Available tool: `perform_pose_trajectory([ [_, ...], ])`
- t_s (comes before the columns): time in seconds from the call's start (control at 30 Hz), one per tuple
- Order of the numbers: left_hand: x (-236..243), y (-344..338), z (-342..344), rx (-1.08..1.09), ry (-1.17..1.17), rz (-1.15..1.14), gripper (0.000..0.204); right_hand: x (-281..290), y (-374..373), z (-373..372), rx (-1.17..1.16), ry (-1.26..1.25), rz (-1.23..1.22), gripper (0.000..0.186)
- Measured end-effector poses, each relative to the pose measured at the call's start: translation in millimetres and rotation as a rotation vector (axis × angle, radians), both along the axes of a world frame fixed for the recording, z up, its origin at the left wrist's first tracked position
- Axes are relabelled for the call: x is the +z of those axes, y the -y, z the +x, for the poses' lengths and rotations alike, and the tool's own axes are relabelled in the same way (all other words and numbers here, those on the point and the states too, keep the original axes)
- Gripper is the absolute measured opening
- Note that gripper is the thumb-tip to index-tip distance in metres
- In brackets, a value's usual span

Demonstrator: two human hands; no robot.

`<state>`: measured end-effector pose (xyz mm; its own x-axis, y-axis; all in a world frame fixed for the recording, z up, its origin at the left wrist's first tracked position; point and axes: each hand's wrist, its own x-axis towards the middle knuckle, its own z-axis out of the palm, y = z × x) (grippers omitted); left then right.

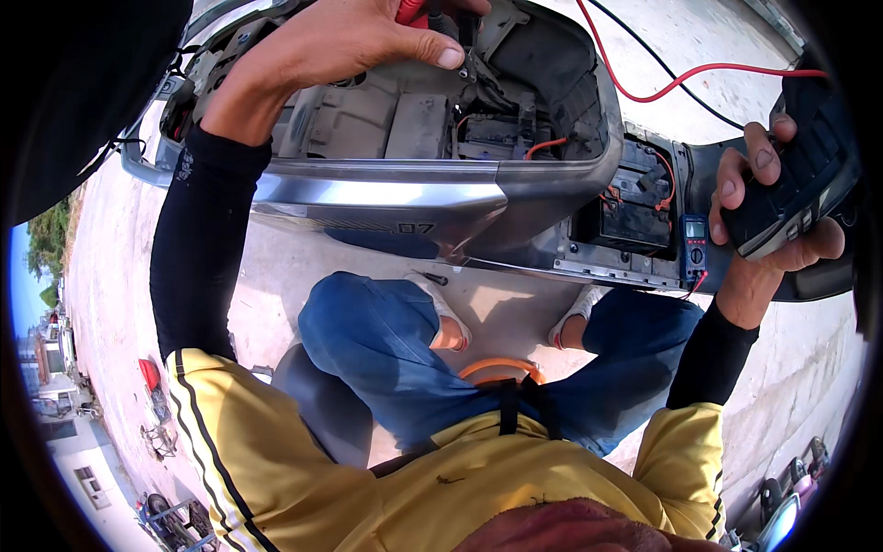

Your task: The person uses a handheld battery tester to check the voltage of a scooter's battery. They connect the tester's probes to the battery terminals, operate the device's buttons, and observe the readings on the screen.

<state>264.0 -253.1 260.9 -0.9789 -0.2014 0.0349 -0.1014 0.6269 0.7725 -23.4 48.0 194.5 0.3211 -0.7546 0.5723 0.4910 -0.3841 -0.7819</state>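
Note:
My left hand (359, 46) reaches over the open compartment of a silver scooter body (368, 193), its fingers curled round a red and black object (410, 13), partly hidden at the top edge. Below its thumb are dark connectors and wiring (478, 87). My right hand (759, 156) grips a black box-shaped item (800, 179) at the far right, fingers over its side and thumb underneath. Below and left of it, a blue multimeter (694, 248) with a red lead lies beside a black battery (630, 221) with orange wires, in a second open bay.
A red cable (635, 96) and a black cable (685, 87) run across the upper right. A small dark tool (432, 277) lies on the concrete (267, 304) near my feet. An orange hose (501, 366) curves between my legs. Other two-wheelers (161, 515) stand at the lower edges.

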Motion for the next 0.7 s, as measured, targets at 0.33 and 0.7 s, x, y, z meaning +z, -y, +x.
perform_pose_trajectory([
  [0.33, -43.5, 37.6, -74.0, -0.033, 0.408, 0.003, 0.055, -54.2, 21.8, -64.9, -0.076, 0.045, 0.071, 0.108],
  [0.7, -82.7, 70.8, -140.2, -0.195, 0.501, -0.113, 0.049, -81.8, 4.3, -90.4, -0.344, 0.134, 0.205, 0.100],
])
